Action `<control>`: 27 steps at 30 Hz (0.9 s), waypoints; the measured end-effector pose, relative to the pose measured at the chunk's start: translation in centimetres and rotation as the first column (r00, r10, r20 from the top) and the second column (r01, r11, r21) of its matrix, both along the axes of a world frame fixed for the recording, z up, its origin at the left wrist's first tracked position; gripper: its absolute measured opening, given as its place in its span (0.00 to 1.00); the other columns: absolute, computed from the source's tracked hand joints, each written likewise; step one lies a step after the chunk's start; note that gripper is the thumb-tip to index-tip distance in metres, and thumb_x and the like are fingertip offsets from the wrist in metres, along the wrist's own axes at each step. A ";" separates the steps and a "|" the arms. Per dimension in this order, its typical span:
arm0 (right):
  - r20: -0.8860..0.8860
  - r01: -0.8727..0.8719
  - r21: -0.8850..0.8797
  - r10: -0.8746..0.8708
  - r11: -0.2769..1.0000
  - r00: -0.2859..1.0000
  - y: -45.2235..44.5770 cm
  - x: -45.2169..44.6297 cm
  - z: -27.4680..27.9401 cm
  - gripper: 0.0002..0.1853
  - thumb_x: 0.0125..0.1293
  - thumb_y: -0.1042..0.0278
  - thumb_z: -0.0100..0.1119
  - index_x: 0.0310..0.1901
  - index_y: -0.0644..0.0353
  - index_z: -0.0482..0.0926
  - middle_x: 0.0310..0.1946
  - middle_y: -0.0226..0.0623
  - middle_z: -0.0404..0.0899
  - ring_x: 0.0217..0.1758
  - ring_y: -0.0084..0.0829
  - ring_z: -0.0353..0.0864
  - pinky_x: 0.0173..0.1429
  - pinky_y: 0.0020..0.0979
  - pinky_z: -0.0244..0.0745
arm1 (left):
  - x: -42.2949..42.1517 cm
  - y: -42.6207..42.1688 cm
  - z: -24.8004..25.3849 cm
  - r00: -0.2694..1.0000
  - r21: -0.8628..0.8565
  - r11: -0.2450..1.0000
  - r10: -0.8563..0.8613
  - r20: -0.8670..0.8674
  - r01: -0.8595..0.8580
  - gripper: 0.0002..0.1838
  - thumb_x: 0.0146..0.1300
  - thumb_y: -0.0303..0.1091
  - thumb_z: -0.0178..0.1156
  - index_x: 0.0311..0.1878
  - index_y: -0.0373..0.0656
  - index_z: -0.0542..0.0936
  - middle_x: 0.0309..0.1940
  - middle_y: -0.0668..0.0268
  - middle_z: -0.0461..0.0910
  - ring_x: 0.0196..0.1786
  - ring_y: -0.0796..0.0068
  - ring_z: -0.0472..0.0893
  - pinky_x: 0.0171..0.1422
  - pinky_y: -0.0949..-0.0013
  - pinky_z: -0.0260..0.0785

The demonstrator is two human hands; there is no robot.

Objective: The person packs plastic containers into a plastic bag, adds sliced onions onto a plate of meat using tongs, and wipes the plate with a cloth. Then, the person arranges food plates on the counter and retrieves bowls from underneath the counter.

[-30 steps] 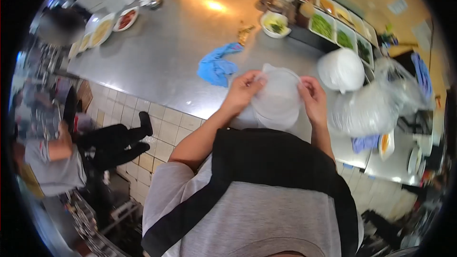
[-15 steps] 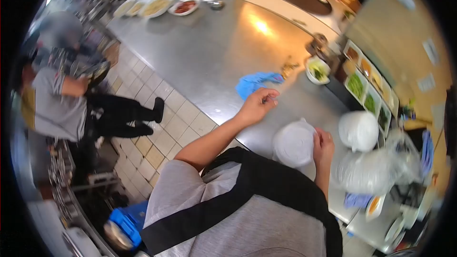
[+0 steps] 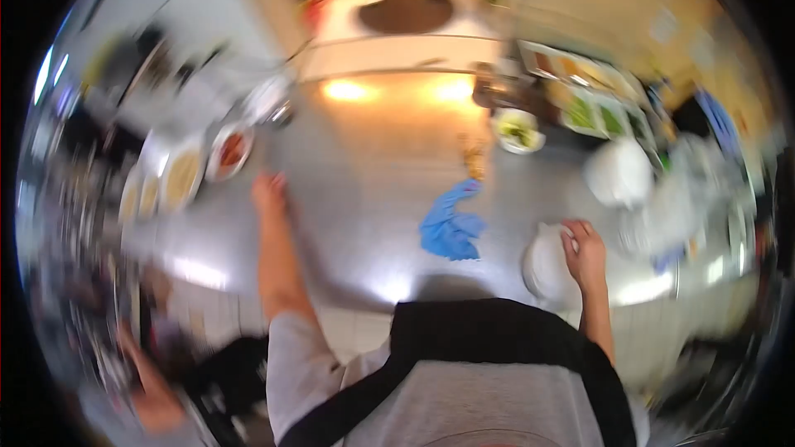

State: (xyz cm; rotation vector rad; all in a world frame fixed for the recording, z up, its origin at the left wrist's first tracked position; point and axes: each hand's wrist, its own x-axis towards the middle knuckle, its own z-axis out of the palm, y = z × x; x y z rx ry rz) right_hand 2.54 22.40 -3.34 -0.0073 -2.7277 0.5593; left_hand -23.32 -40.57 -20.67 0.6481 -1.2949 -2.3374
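Observation:
My right hand grips the rim of a white round plastic container at the front right of the steel counter. My left hand is stretched out to the left over the counter, just right of a white dish of red food. Motion smears its fingers, so what they hold, if anything, cannot be made out. Between my hands lies a crumpled blue cloth or glove, touched by neither.
Pale-food plates stand at the left. A bowl of greens sits at the back right, near ingredient trays. Another white container and plastic-wrapped items are far right. A co-worker's arm shows lower left.
My view has swung to the left. My left hand has moved from near the blue item to beside the red-food dish. My right hand stays on the white container, which now looks tilted.

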 end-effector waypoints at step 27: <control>-0.317 0.287 -0.327 -0.390 0.900 0.864 31.5 -1.3 13.9 0.30 0.67 0.44 0.44 0.60 0.62 0.69 0.58 0.42 0.71 0.62 0.35 0.68 0.68 0.32 0.57 | 15.2 10.8 4.6 0.954 -0.125 0.978 -0.130 0.269 0.168 0.22 0.58 0.41 0.52 0.46 0.28 0.72 0.41 0.55 0.76 0.46 0.63 0.78 0.52 0.67 0.73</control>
